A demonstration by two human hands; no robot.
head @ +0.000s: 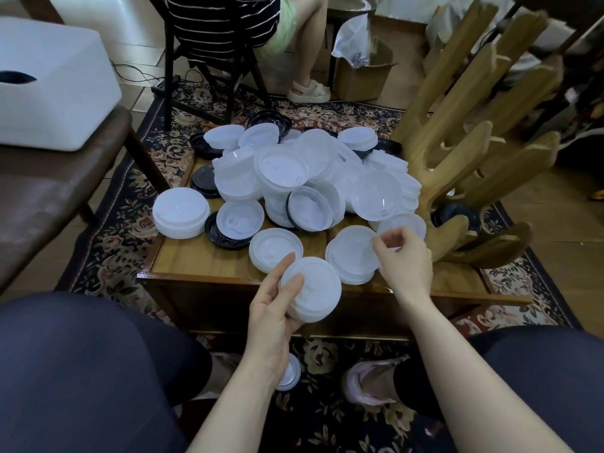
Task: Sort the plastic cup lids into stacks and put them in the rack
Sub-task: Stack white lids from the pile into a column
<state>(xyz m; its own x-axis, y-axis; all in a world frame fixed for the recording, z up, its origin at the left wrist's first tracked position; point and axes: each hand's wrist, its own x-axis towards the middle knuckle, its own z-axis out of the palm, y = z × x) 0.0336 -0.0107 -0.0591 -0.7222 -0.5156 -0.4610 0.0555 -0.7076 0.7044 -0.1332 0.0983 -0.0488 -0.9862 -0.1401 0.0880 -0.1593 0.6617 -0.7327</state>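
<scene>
A heap of white lids (304, 171) mixed with black lids (225, 238) covers the low wooden table (196, 259). My left hand (273, 317) grips a stack of white lids (312, 294) at the table's near edge. My right hand (403, 259) hovers over another white stack (351, 256), fingers curled and pinched; whether it touches a lid I cannot tell. The wooden rack (470, 132) stands at the table's right side, with black lids (454, 215) in a lower slot.
A neat white stack (179, 212) sits at the table's left. One lid (289, 374) lies on the patterned rug (108, 237) between my knees. A seated person's leg (307, 47), a chair, a cardboard box (362, 76) and a white box (49, 83) surround the table.
</scene>
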